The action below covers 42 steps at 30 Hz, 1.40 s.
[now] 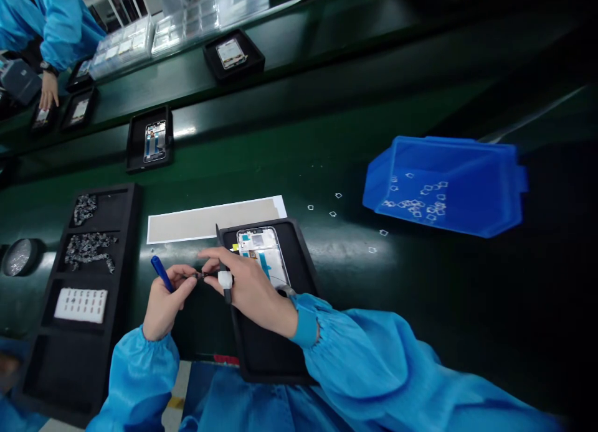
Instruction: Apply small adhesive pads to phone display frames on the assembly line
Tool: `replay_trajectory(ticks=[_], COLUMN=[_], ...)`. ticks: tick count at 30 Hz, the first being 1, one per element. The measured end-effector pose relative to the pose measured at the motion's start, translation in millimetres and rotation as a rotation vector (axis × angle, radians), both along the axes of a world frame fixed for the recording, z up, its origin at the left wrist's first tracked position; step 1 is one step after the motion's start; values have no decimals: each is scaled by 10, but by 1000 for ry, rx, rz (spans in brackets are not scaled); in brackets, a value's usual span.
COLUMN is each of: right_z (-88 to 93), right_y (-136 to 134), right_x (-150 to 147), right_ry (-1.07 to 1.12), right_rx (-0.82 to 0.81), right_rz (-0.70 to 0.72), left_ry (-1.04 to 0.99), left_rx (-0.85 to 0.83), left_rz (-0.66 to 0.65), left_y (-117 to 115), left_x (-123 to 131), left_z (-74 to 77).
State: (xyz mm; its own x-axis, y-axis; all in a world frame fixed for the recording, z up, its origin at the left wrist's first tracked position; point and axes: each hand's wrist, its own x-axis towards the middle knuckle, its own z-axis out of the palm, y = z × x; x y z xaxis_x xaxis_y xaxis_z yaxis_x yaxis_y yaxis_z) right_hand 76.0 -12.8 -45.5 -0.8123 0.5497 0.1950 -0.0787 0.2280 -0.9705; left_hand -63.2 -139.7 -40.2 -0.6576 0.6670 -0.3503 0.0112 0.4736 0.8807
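Note:
My left hand (161,304) is closed, its thumb and forefinger pinching a tiny dark component (200,275). A blue pen-like tool (161,273) also rests in that hand, sticking up between the fingers. From the other side, the fingertips of my right hand (256,289) meet the same component. Tucked in my right hand is a slim black tool, apparently tweezers (227,294), with a white wrap around it. Under the right hand, a silver phone frame (275,248) with blue strips lies in a black tray (299,248), partly covered by the hand.
Left stands a compartmented black tray (124,233) with small dark parts and a white card (81,305). A beige-and-white strip (210,220) lies ahead. Right is a blue bin (476,189) with small outline pieces, several loose nearby. A co-worker's hand (49,91) touches a tray beyond.

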Motion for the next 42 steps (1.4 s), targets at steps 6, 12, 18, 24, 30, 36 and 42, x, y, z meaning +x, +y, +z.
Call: replay_trajectory(ticks=[6,12,18,24,30,36,42], right_z=[0,8,-42,-41,-32,6,30], right_y=[39,24,-10,16,61,41,10], right_x=[18,47,60,108,211,248,268], right_ry=[-9,-4,4,15,-36,-32,-3], right_rx=[11,22,80,13,-3,-30,-40], right_rz=[-28,-42,-58,-41,-95,-81,-76], left_ry=[637,619,79,-31,556,705,629], left_rx=[-32,-19,-73,-75,-146,-130,490], left_rz=[-112,-149,-116,-118,-269,-234,225], left_y=[4,44,85,85,50,14,99], left_x=[-89,-16,97,48,-18,-38,130], left_z=[-103,-64,22,-1,-65,-11,220])
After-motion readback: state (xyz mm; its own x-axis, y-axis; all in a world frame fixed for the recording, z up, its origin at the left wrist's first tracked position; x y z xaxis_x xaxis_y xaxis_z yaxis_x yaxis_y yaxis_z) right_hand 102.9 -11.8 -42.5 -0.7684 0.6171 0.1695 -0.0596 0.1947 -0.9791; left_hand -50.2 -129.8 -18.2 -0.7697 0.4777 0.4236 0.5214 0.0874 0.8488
